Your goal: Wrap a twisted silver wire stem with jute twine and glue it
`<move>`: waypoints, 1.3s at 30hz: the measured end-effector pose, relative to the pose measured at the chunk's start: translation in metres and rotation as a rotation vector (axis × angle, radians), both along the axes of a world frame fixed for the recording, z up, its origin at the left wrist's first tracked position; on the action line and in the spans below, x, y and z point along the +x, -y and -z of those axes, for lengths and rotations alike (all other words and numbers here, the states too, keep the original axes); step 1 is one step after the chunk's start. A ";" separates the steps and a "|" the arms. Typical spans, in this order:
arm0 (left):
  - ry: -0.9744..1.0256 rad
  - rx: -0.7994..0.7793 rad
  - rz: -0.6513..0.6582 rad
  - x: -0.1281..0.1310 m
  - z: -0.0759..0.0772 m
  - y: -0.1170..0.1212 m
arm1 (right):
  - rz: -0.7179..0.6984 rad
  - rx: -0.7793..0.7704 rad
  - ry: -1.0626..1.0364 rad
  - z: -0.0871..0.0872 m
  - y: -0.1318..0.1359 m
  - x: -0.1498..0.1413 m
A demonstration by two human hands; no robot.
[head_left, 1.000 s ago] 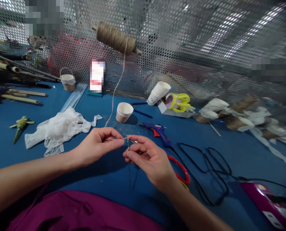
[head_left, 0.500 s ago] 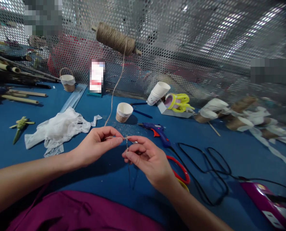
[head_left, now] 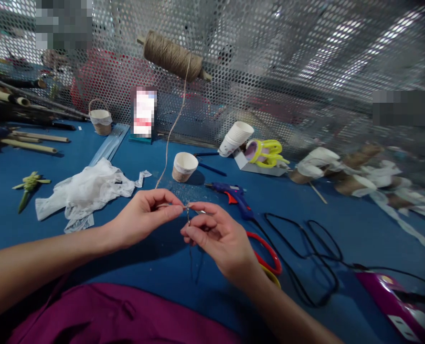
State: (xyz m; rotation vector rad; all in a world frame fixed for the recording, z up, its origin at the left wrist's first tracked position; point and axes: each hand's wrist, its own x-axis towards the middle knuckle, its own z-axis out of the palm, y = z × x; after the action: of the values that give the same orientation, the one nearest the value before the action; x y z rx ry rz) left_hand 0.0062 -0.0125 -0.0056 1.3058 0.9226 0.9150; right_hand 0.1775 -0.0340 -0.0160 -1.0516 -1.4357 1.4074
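My left hand [head_left: 146, 215] pinches jute twine [head_left: 168, 145] between thumb and forefinger. That twine runs up to a brown spool [head_left: 171, 56] hung at the mesh. Close against it, my right hand [head_left: 223, 236] is closed on the twine's end, where a small twist or knot shows between the fingertips; its detail is too small to make out. Thin dark strands hang below the right fingers. Just beyond the hands stands a paper cup [head_left: 184, 168] wrapped in brown with a white trim. A blue glue gun [head_left: 236, 193] lies to its right.
White lace [head_left: 90, 191] lies left, near a green woven piece [head_left: 30, 186]. Red-handled scissors [head_left: 275, 260] sit partly behind my right wrist. A black cable [head_left: 313, 253] loops toward a purple power strip [head_left: 384, 296]. Stacked cups [head_left: 236, 138] and a handled cup [head_left: 100, 122] stand behind.
Almost nothing differs. Both hands keep their pinch at the same spot, and the view has shifted very slightly.
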 end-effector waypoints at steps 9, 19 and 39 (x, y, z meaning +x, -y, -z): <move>0.002 -0.006 0.020 -0.001 0.001 0.001 | 0.010 0.012 -0.007 0.001 -0.001 -0.002; 0.007 -0.032 0.004 0.000 0.001 0.000 | 0.019 -0.008 0.025 -0.002 0.001 -0.002; 0.012 -0.081 0.038 0.001 0.003 0.000 | 0.010 -0.014 0.051 -0.001 0.002 -0.005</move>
State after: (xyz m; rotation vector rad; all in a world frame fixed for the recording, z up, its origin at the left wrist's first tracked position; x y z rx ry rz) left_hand 0.0075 -0.0124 -0.0089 1.2442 0.9132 0.8466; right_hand 0.1729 -0.0361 -0.0146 -1.1089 -1.4570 1.3940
